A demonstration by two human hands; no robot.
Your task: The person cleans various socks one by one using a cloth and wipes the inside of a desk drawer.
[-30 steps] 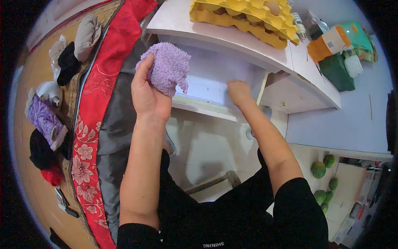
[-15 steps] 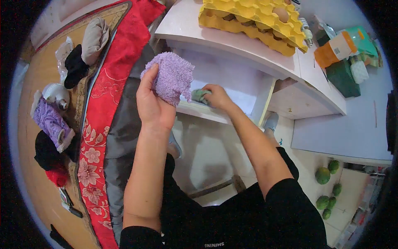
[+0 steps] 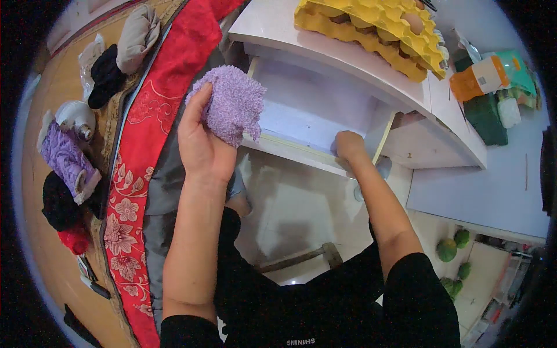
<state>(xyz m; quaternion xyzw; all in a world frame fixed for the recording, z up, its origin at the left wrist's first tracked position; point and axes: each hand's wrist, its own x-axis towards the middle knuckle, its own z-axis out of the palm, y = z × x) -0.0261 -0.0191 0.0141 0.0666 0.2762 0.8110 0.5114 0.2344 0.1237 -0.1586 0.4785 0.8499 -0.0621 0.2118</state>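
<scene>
1. The purple cloth (image 3: 229,104) is up in the left hand (image 3: 203,142), near the left end of the open drawer (image 3: 316,101).
2. The left hand is partly curled around the cloth. Its thumb presses on the side, and the other fingers are mostly hidden behind it.
3. The cloth looks fluffy, so I think it is soft, light and floppy. It should not slip much or break.
4. A good place to grab it is the fat, bunched middle. The loose corner hanging on the right would probably just flop.
5. The right hand (image 3: 351,146) is curled up like a fist inside the drawer, near its front right corner. I cannot tell if it holds anything.
</scene>
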